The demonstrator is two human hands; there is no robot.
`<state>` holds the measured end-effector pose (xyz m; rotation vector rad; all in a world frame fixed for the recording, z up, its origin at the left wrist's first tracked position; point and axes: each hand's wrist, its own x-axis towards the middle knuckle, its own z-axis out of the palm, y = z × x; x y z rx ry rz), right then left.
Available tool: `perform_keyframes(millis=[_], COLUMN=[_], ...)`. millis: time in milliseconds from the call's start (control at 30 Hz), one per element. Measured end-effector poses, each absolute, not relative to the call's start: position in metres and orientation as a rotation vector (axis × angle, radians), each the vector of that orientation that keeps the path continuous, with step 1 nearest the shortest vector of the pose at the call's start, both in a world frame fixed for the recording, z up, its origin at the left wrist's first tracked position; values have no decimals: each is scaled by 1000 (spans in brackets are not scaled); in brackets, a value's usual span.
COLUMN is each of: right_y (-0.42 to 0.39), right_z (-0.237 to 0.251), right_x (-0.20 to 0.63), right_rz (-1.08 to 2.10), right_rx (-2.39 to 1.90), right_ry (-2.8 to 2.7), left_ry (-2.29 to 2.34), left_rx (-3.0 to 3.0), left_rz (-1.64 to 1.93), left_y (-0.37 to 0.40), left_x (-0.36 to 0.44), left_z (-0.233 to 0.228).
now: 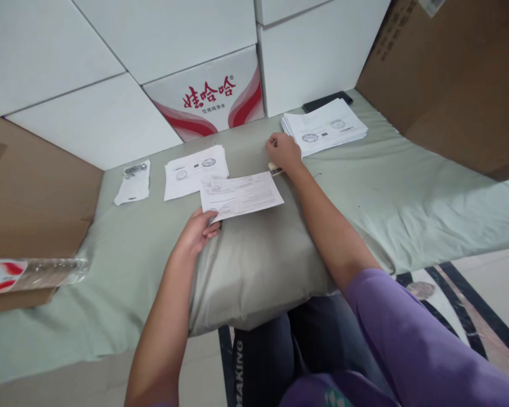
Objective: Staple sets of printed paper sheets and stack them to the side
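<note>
My left hand [198, 230] grips a printed sheet of paper [244, 196] by its lower left corner, thumb on top. The sheet hangs over the cloth and overlaps the edge of a small pile of papers [195, 174] marked with round stamps. My right hand [284, 151] has its fingers curled together beside the left edge of a thicker paper stack [328, 127], also stamped. Whatever those fingers may hold is hidden. Just below that hand lies a small cream and dark object [275, 169], partly covered by the wrist.
Behind the papers stands a white and red carton [207, 96] among white boxes. A dark phone-like object [327, 102] lies behind the thick stack. A small clear and white packet [133, 182] is at left. Brown cardboard boxes [453, 85] flank the green cloth [428, 209].
</note>
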<state>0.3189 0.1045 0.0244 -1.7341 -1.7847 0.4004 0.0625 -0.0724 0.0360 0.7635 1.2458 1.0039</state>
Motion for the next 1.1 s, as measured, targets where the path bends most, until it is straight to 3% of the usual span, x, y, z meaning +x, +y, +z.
perform_keyframes(millis=[1100], right_y=[104], right_z=[19], right_x=[305], right_rz=[294], right_rx=[-1951], right_ry=[-1718], left_ry=[1319], left_rx=[820], left_rz=[1020], left_y=[-75], left_x=[82], left_z=[35])
